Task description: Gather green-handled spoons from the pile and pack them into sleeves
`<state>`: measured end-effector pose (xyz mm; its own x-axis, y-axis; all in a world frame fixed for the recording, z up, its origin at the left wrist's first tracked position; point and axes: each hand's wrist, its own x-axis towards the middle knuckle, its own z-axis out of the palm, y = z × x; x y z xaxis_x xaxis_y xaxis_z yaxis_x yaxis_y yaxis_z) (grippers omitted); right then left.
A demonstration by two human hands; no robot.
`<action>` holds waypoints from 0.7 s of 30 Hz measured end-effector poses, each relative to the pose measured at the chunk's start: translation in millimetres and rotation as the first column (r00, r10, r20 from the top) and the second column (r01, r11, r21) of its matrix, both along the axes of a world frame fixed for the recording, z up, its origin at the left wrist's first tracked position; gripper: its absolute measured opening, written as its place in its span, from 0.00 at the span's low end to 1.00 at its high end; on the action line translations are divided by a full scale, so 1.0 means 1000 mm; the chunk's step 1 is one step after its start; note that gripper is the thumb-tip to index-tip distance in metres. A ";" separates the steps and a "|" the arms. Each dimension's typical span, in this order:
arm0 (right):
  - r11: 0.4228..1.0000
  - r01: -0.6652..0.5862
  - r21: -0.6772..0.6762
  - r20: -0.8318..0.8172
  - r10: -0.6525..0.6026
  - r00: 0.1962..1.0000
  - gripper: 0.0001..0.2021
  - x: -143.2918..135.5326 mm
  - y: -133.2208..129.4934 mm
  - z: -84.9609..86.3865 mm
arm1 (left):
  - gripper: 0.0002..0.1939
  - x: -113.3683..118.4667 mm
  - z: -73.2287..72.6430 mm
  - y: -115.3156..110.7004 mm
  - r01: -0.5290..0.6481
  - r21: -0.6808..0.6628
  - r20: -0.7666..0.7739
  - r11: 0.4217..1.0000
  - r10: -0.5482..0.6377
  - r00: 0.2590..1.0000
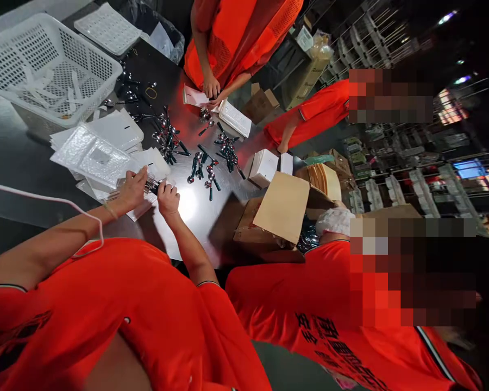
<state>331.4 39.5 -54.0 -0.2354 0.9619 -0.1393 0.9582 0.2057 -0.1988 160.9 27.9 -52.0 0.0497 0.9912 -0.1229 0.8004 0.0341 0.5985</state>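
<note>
My left hand point(132, 188) is closed on metal cutlery point(150, 185) with dark handles, above white cards at the left of the metal table. Just to its right, my right hand point(168, 199) is closed at the dark handle ends of the same cutlery. Under and behind my hands lie white cards point(120, 130) and a clear bubble-wrap sleeve point(95, 155). Beyond them, loose dark-handled spoons lie in piles, one pile point(169, 136) nearest my hands and another point(228, 149) farther right. The exact number of pieces held is hidden by my fingers.
A white plastic basket point(85, 60) with white strips stands at the far left. A white cable point(44, 196) crosses my left forearm. An open cardboard box point(283, 206) stands on the right, near a person in red. Two more people in red stand across the table point(158, 65).
</note>
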 end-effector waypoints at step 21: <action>0.664 -0.734 -0.142 0.198 0.746 0.636 0.16 0.051 -0.003 0.117 | 0.32 -0.007 0.035 0.042 0.496 -0.249 0.599 0.832 -0.271 0.754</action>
